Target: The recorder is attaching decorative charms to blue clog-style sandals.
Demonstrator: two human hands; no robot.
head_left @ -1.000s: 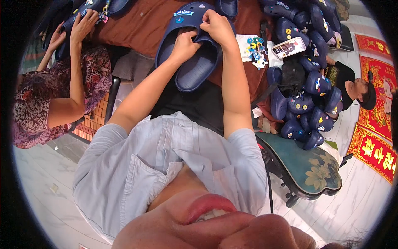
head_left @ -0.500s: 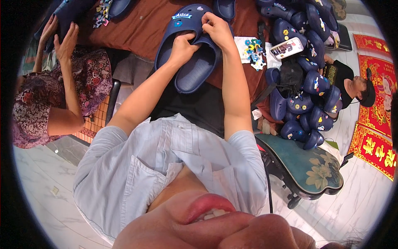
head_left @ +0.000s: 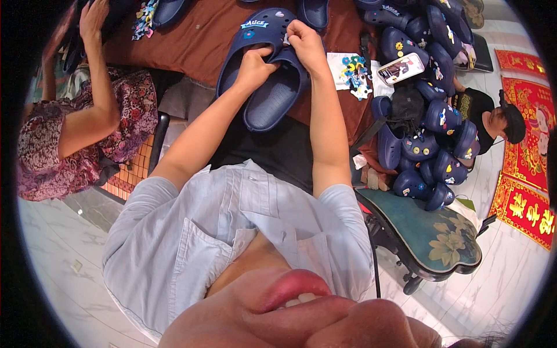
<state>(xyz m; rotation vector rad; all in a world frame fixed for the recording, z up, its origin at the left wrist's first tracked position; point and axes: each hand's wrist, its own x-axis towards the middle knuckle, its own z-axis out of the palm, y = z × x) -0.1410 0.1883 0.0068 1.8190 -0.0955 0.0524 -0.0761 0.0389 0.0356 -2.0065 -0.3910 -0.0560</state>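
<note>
Navy clog [head_left: 274, 100], probably light, springy foam, best braced at its sides: left hand [head_left: 259, 66] inside, right hand [head_left: 306, 47] atop, whether fingers grasp cannot be told.

Looks bright and crisp on the navy clog [head_left: 275, 95], gleams off the white floor [head_left: 58, 249] at left, softens at near centre, bends and blackens toward the edges.

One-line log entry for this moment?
left hand: in blue clog opening | right hand: at clog's upper, right side | charms: on white paper, right of clog | phone: right of charms
</note>
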